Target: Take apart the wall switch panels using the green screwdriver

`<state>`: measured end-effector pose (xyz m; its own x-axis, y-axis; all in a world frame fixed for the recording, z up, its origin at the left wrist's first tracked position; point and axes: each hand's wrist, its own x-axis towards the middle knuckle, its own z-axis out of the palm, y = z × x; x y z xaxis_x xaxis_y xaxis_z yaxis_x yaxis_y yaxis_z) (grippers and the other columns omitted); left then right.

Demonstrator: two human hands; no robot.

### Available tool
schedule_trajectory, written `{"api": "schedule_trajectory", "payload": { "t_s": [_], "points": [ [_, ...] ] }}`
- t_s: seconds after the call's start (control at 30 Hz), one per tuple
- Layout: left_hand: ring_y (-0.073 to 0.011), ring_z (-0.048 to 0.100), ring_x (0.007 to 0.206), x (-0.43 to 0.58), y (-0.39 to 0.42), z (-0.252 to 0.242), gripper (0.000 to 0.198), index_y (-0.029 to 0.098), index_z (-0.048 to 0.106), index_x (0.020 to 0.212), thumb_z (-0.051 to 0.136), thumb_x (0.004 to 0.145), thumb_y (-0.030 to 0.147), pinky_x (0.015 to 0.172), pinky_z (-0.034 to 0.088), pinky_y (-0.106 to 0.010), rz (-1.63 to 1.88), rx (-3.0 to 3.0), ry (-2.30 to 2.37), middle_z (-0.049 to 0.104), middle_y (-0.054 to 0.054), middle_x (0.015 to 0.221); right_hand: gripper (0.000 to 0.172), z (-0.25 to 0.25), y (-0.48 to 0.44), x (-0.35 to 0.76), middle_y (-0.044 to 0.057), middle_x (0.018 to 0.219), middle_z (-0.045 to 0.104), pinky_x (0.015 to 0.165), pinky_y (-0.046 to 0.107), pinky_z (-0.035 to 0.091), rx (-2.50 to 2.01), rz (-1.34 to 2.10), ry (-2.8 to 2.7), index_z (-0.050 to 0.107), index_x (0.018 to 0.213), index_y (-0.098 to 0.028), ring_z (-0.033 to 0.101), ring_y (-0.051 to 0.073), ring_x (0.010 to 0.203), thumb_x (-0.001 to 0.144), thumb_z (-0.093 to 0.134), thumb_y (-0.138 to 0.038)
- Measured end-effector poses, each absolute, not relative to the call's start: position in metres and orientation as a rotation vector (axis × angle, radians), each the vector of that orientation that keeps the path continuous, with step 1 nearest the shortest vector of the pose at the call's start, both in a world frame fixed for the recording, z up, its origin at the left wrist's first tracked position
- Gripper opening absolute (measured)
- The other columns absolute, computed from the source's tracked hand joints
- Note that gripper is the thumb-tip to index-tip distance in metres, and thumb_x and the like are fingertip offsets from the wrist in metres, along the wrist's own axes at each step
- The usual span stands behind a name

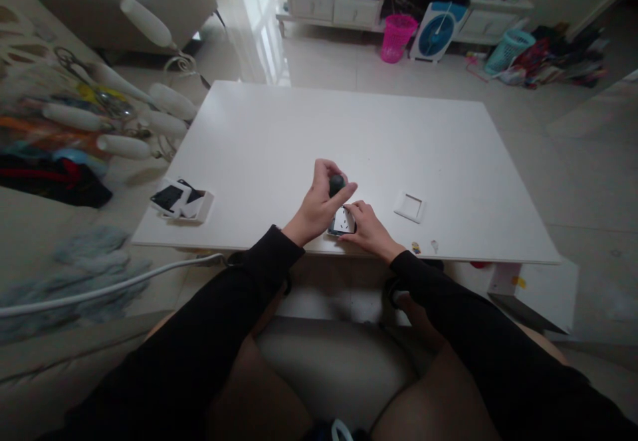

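My left hand is closed round the dark, rounded handle of what looks like a screwdriver, held above the far edge of a wall socket. The tool's shaft and tip are hidden behind the hand. The socket has a white face with dark slots and lies near the table's front edge. Gripping its right side, my right hand has the thumb at the near corner and fingers at the far one. To the right lies a square white frame, apart from both hands.
The white table carries a small open box of black and white parts at left. A small yellow item and a small clear packet lie by the front edge. A white cable runs at lower left.
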<state>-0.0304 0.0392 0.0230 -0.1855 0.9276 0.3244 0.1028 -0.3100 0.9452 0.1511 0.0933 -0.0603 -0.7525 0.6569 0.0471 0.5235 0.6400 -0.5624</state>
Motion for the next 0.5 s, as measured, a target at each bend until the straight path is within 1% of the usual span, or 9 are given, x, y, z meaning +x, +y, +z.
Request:
{"api": "schedule_trajectory", "payload": {
  "t_s": [0.07,0.17,0.27,0.37,0.43,0.5],
  "points": [
    [-0.0134,0.056,0.083,-0.031,0.040,0.022,0.033,0.025,0.047,0.103,0.073,0.093,0.044,0.076,0.053,-0.028,1.583,1.399,1.262,0.055,-0.001,0.096,0.078,-0.061,0.093,0.151,0.013,0.127,0.055,0.104,0.054,0.049,-0.956,0.781,-2.615,0.054,0.139,-0.025,0.053,0.036,0.118,0.073,0.093,-0.039],
    [-0.0134,0.057,0.085,-0.033,0.042,0.022,0.030,0.023,0.054,0.099,0.078,0.089,0.039,0.070,0.053,-0.026,1.615,1.398,1.311,0.055,-0.002,0.100,0.077,-0.061,0.093,0.151,0.012,0.127,0.055,0.103,0.054,0.049,-0.959,0.772,-2.618,0.054,0.138,-0.025,0.053,0.036,0.117,0.073,0.093,-0.039],
    [-0.0151,0.061,0.093,-0.035,0.042,0.026,0.023,0.022,0.063,0.097,0.080,0.086,0.033,0.072,0.055,-0.026,1.607,1.426,1.344,0.059,-0.004,0.106,0.077,-0.061,0.093,0.151,0.013,0.126,0.056,0.103,0.053,0.049,-0.971,0.767,-2.617,0.054,0.137,-0.024,0.053,0.036,0.117,0.072,0.093,-0.038],
    [-0.0164,0.064,0.097,-0.037,0.040,0.032,0.020,0.022,0.068,0.108,0.073,0.091,0.032,0.081,0.058,-0.030,1.532,1.476,1.287,0.065,-0.005,0.108,0.076,-0.060,0.093,0.151,0.014,0.126,0.056,0.103,0.053,0.050,-0.978,0.766,-2.621,0.055,0.136,-0.022,0.053,0.036,0.116,0.072,0.094,-0.038],
    [-0.0166,0.065,0.098,-0.037,0.038,0.035,0.024,0.022,0.066,0.118,0.065,0.097,0.033,0.084,0.058,-0.032,1.500,1.477,1.241,0.068,-0.006,0.109,0.075,-0.061,0.093,0.151,0.014,0.125,0.056,0.102,0.052,0.050,-0.976,0.766,-2.620,0.056,0.135,-0.022,0.053,0.036,0.116,0.072,0.094,-0.039],
    [-0.0168,0.066,0.098,-0.037,0.037,0.036,0.026,0.021,0.062,0.124,0.057,0.102,0.035,0.085,0.057,-0.032,1.484,1.466,1.191,0.069,-0.007,0.109,0.076,-0.061,0.092,0.151,0.014,0.125,0.056,0.101,0.052,0.050,-0.975,0.769,-2.615,0.056,0.135,-0.021,0.053,0.035,0.116,0.072,0.094,-0.039]
  ]
}}
